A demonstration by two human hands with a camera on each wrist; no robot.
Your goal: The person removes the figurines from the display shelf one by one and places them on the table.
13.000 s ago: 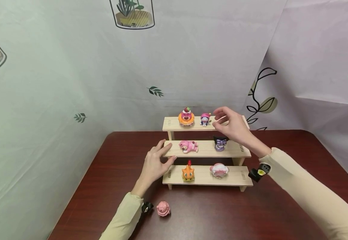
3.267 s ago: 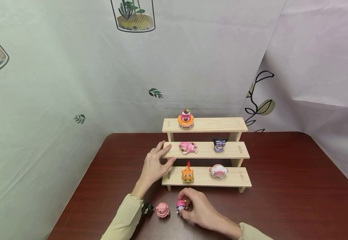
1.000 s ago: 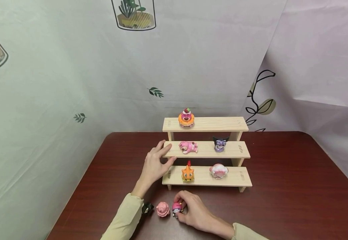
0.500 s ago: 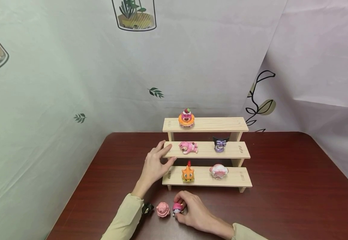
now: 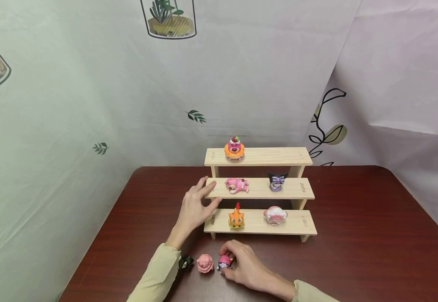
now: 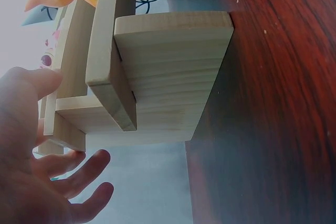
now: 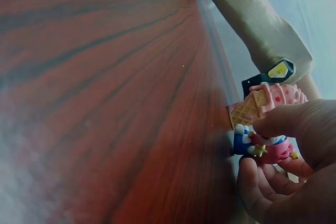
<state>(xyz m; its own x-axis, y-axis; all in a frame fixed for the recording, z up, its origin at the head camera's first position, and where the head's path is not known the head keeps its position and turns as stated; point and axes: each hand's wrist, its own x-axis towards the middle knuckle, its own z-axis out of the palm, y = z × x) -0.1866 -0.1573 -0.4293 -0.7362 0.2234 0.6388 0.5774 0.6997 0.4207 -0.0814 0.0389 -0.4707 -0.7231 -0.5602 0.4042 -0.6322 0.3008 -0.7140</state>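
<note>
In the head view, my right hand (image 5: 247, 266) pinches a small figurine (image 5: 224, 262) with a pink hat and blue body, low at the tabletop. The right wrist view shows that figurine (image 7: 262, 148) between thumb and fingers, feet toward the table. Just left of it stands a pink figurine (image 5: 205, 264), whose waffle-cone base (image 7: 249, 111) shows in the right wrist view. My left hand (image 5: 194, 207) holds the left end of the middle tier of a three-tier wooden display stand (image 5: 256, 188). Its thumb (image 6: 47, 81) lies against the board's edge in the left wrist view.
On the top tier sits a figurine in an orange ring (image 5: 234, 149). The middle tier bears a lying pink bear (image 5: 236, 185) and a black-and-purple figurine (image 5: 277, 182). Below are an orange figurine (image 5: 236, 218) and a pink-and-white one (image 5: 275, 215). A pale cloth (image 5: 158, 92) hangs behind.
The pink-hatted figurine, on the top tier 13 seconds ago, is now down at the table in my right hand, shifted left beside the pink figurine. My left hand stays put.
</note>
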